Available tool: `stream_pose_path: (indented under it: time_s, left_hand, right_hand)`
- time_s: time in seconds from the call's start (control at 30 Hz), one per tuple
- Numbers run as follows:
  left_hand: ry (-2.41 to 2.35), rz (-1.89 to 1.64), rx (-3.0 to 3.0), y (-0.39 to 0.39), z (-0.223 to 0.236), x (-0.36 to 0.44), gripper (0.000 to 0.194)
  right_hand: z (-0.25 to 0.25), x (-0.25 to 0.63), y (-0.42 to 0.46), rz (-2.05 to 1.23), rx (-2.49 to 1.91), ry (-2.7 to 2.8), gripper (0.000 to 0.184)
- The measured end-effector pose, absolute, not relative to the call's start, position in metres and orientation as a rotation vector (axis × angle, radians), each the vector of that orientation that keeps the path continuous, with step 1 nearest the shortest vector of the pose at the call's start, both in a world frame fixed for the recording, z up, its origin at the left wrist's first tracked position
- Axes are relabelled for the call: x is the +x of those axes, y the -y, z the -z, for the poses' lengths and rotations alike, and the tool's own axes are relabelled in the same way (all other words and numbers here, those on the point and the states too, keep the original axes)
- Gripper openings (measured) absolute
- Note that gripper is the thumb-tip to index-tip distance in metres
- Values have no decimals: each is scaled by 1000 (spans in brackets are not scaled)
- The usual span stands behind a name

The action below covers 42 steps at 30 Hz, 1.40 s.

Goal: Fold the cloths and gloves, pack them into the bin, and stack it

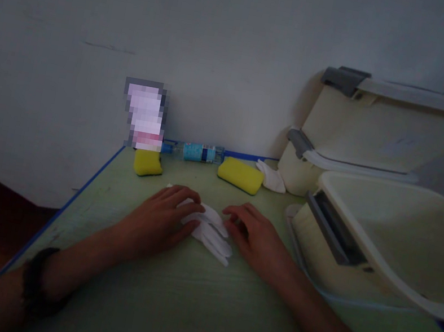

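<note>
A white glove (212,234) lies flat on the pale green table (180,307), its fingers pointing toward me and to the right. My left hand (163,218) rests palm down on the glove's cuff end, fingers stretched over it. My right hand (257,235) lies flat just to the right, its fingertips touching the glove's edge. Neither hand grips it. A dark band sits on my left wrist (39,281).
Two yellow sponges (148,164) (241,175), a small bottle lying on its side (198,153), a blurred pink-white object (144,117) and another white glove (271,177) line the wall. Cream plastic bins with grey latches (378,159) (389,241) fill the right side.
</note>
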State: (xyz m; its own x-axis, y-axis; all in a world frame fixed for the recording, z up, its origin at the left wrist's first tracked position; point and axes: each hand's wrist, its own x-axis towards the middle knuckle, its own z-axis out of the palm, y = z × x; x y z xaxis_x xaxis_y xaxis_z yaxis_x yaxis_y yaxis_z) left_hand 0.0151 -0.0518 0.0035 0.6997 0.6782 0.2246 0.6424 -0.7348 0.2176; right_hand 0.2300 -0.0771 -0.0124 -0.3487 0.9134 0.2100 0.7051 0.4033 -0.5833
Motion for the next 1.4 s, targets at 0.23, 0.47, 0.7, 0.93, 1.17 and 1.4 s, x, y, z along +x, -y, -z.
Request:
stream_pose_path:
  time_s: [0.23, 0.47, 0.7, 0.93, 1.17, 1.4]
  left_hand:
    - [-1143, -348, 2781, 45, 5, 12, 29]
    - [-1178, -344, 2779, 45, 7, 11, 34]
    - [-1225, -378, 2803, 39, 6, 9, 34]
    - [-1274, -380, 2747, 32, 8, 4, 25]
    - [-1143, -371, 2654, 36, 4, 8, 16]
    - [-1205, -396, 2473, 34, 10, 9, 19]
  right_hand:
    - [12, 227, 78, -496, -1386, 2243, 23]
    - [14, 222, 76, -330, -1450, 2199, 26]
    - [16, 217, 75, -361, -1437, 2180, 29]
    - [20, 220, 70, -418, -1445, 2095, 20]
    - [10, 227, 72, -526, -1437, 2240, 8]
    - [9, 228, 69, -408, -1411, 2215, 26]
